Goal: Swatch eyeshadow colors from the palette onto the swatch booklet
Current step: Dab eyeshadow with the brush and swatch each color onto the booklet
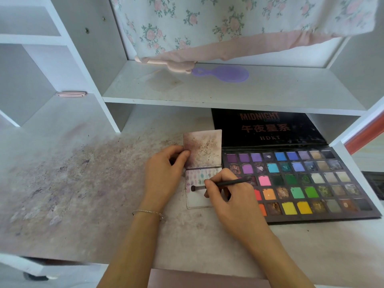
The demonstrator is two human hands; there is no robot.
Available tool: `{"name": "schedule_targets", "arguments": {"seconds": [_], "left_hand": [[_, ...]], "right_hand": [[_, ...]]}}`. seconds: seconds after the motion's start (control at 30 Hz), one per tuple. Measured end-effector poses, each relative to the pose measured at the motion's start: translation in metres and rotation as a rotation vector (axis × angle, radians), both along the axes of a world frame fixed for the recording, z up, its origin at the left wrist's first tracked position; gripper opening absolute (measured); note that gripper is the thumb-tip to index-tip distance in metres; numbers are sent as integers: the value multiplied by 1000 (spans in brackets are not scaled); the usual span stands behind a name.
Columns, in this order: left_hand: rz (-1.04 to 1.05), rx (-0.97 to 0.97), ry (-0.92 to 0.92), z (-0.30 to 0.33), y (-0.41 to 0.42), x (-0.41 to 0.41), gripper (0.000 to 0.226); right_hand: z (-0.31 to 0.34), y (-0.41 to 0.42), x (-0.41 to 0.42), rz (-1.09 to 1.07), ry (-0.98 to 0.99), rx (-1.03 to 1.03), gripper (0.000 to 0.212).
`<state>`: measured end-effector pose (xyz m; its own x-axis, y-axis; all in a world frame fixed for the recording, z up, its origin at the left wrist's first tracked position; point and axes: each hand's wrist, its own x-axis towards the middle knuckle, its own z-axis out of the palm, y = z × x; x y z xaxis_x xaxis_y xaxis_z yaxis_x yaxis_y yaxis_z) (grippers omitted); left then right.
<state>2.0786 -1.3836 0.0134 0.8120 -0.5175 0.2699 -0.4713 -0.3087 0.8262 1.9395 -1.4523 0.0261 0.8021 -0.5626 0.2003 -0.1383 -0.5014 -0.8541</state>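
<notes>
So the swatch booklet (199, 183) is lying open on the desk (83, 183), right between both hands and just left of the big eyeshadow palette (301, 183), with its stained cover page (204, 148) flipped up and standing. The left hand (164, 173) is sitting just left of the booklet, pinching the lower left edge of that raised cover between thumb and fingers, and it's wearing a thin bracelet (148, 212) at the wrist. The right hand (226, 194) is lying over the booklet's lower right part, fingers curled round a dark brush (218, 185) like a pen; the brush head is touching the lower page near its left side, below rows of little colour smudges. The palette is lying open too, touching or nearly touching the booklet's right edge, its black lid (268, 127) leaning back under the shelf with "MIDNIGHT" and "HDKI" on it, and the pans are running from purples and blues up top to greens, yellows and oranges lower down. The desk is looking pretty messy, covered in purplish pigment stains. Above it a white shelf (207, 94) is holding a purple hairbrush (226, 73) and a pink item beside it, and floral fabric (228, 23) is hanging down behind
</notes>
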Motion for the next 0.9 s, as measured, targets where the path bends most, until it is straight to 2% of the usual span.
{"name": "schedule_targets", "arguments": {"seconds": [0.2,0.33,0.47,0.67,0.77,0.9], "left_hand": [[-1,3,-1,0,0,0,9],[-1,-2,12,-1,0,0,9],[-3,-10,18,-1,-1,0,8],[-7,-10,14,0,0,0,9],[-5,1,19,0,-1,0,9],[10,14,20,-2,-1,1,8]], "right_hand": [[-1,0,0,-1,-4,-4,27],[-1,0,-1,3,1,2,21],[0,1,0,-1,0,-8,27],[-2,0,0,5,-8,-13,26],[-1,0,0,-26,-81,-44,30],[1,-1,-2,-106,-240,52,20]]}}
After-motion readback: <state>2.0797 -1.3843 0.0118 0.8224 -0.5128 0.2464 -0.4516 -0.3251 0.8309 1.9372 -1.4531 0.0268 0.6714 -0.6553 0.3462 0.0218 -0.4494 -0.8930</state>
